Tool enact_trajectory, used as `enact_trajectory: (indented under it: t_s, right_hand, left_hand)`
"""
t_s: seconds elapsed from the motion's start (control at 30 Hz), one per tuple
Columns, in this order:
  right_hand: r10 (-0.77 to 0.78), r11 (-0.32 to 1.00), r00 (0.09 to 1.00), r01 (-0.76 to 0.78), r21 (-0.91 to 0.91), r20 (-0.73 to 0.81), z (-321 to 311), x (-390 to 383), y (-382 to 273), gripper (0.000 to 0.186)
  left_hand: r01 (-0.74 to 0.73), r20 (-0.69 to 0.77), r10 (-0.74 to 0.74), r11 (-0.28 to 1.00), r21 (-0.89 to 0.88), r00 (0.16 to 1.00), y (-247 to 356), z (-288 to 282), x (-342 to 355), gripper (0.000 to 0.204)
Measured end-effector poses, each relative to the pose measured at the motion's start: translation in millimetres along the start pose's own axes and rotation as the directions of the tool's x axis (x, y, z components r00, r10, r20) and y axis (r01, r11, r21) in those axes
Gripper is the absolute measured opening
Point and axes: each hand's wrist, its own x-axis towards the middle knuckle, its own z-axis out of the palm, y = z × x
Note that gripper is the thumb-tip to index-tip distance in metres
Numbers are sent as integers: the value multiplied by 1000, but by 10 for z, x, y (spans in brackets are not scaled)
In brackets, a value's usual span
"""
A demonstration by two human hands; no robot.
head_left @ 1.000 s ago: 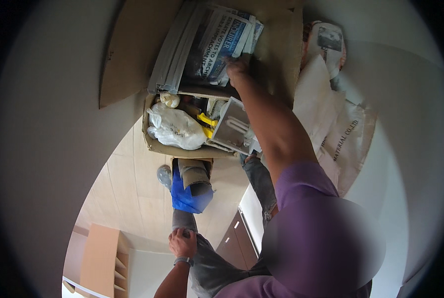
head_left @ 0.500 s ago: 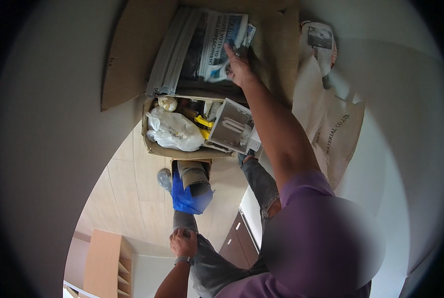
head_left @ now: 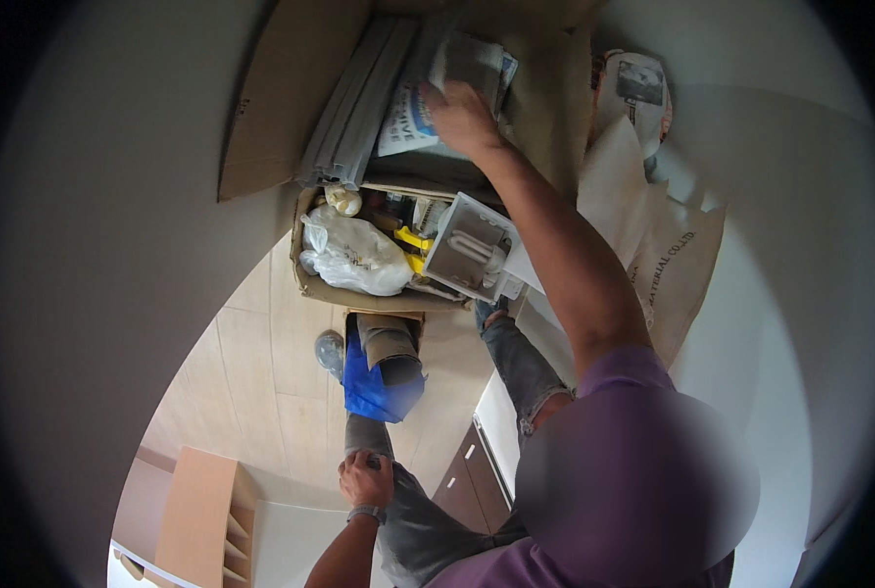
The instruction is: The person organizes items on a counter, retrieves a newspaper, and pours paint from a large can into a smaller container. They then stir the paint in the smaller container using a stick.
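Note:
At the top, my right hand (head_left: 462, 120) reaches into a large cardboard box (head_left: 276, 108), its fingers bent at a newspaper (head_left: 403, 132) and seemingly gripping a sheet. Part of the paper is blurred, and the fingertips are partly hidden. Left of the newspaper, several long grey-white plastic strips (head_left: 364, 98) lean in the same box. My left hand (head_left: 366, 482) rests on my left knee, its fingers curled round a small dark thing that I cannot make out.
A smaller open carton (head_left: 310, 286) holds a white plastic bag (head_left: 359, 257), a yellow tool (head_left: 413, 240) and a square lamp fitting (head_left: 457, 260). Nearer stand a blue bag (head_left: 369, 387) and a cardboard tube (head_left: 395, 343). Paper sacks (head_left: 668, 245) lean at the right.
My right hand has turned over the newspaper, and a different part of the paper now shows. The view has shifted slightly. My left hand stays on the knee.

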Motion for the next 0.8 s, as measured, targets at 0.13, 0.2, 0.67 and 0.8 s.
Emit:
enact_trajectory:
  t_s: [0.13, 0.2, 0.67, 0.8]
  right_hand:
    - [-13, 966, 997, 32, 255, -78, -29, 75, -402, 43]
    - [63, 983, 997, -53, 175, -54, 111, 143, -218, 41]
    - [713, 421, 599, -781, 462, 364, 321, -493, 1197, 77]
    - [825, 418, 529, -809, 414, 200, 699, -487, 1435, 83]
  left_hand:
    - [3, 0, -3, 1000, 20, 1000, 15, 24, 2, 36]
    - [4, 10, -4, 1000, 29, 1000, 0, 15, -31, 36]
    - [16, 4, -16, 1000, 26, 1000, 39, 80, -72, 36]
    - [-4, -6, 4, 999, 33, 1000, 31, 81, -30, 38]
